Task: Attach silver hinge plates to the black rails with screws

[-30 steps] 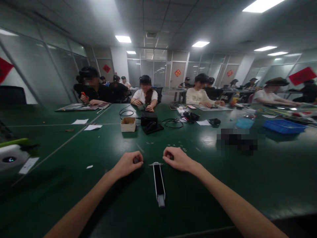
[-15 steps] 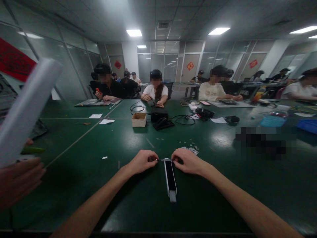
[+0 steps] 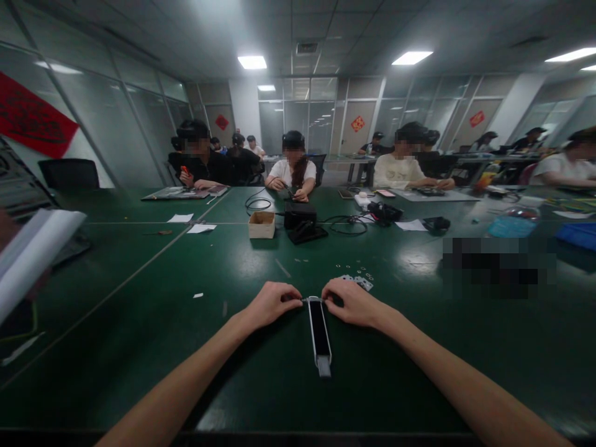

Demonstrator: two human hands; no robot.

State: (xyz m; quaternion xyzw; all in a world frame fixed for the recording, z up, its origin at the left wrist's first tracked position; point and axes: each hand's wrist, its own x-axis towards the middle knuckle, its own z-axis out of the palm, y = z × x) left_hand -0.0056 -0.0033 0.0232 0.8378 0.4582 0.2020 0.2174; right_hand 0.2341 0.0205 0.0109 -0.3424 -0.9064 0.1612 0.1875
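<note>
while the left hand (image 3: 275, 304) and right hand (image 3: 357, 303) curl at either end of a thin pin (image 3: 305, 300), whether pinching i cannot tell, the black-and-white device (image 3: 320, 329) lies between them on the tabletop (image 3: 261, 385), probably light, stiff, best held by its long edges; beyond the left hand, an open box (image 3: 261, 228), contents unseen.

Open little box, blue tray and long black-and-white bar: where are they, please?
Open little box (image 3: 261, 231): head view, front wall.
Blue tray (image 3: 578, 239): head view, side wall.
Long black-and-white bar (image 3: 320, 328): head view, middle of black face.
</note>
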